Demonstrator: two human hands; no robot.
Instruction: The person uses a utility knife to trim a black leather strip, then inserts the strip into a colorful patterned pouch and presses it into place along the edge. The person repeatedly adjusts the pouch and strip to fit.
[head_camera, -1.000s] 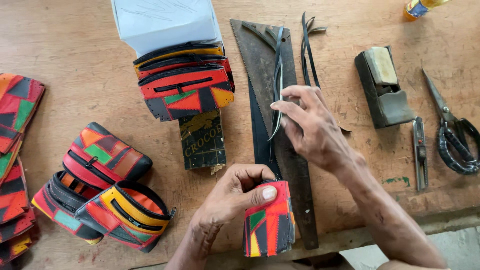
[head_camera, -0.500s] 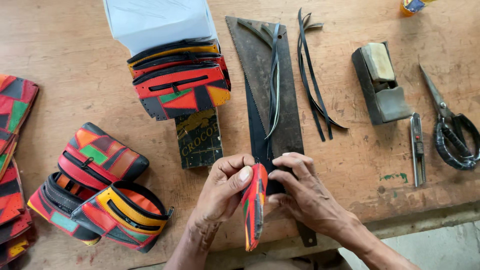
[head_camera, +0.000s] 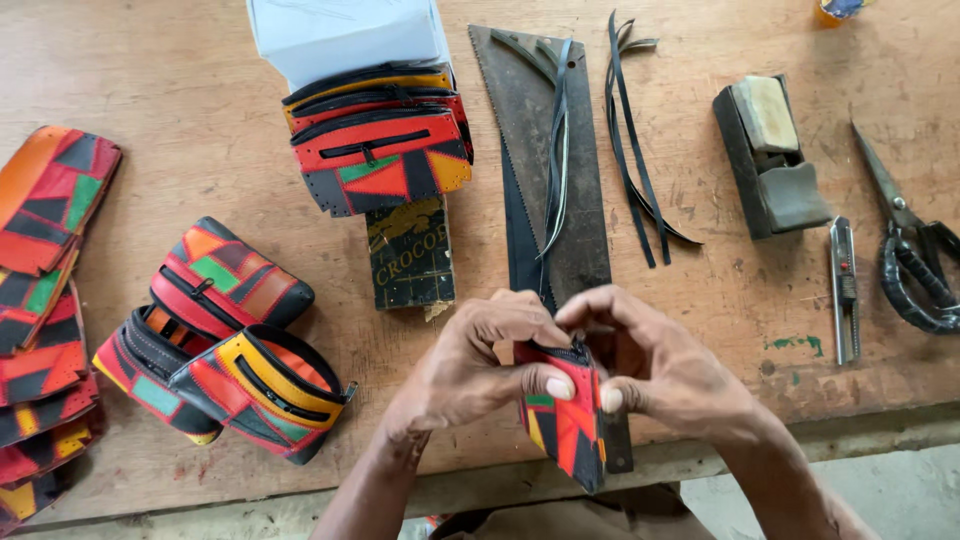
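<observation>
- Pinching from both sides, the left hand (head_camera: 470, 370) and the right hand (head_camera: 670, 375) close on a small patchwork leather pouch (head_camera: 562, 425) held edge-up over the near rim of the wooden workbench (head_camera: 200, 110); both thumbs press its red face and the fingers curl over its zipped top.
- The pouch is red with green, yellow and black patches (its far side is hidden behind the right hand's fingers).
- Directly beyond the hands lies a long dark metal plate (head_camera: 545, 150), with a bundle of thin black leather strips (head_camera: 556, 150) draped along it; its near end runs under the hands.
- Just left of the plate sits a small dark printed box (head_camera: 408, 255), and beyond that a stack of finished pouches (head_camera: 385, 140) leaning against a pale blue box (head_camera: 345, 35).
- More loose black strips (head_camera: 635, 150) lie right of the plate, apart from it.
- Farther right: a dark sharpening-stone holder with a pale block (head_camera: 772, 155), then a slim utility knife (head_camera: 845, 290), then black-handled scissors (head_camera: 915, 255) near the bench's right edge.
- Left of the hands, three zipped patchwork pouches (head_camera: 225, 335) lie piled together (one yellow-trimmed, on top).
- At the far left edge, flat patchwork leather panels (head_camera: 45, 300) overlap in a column.
</observation>
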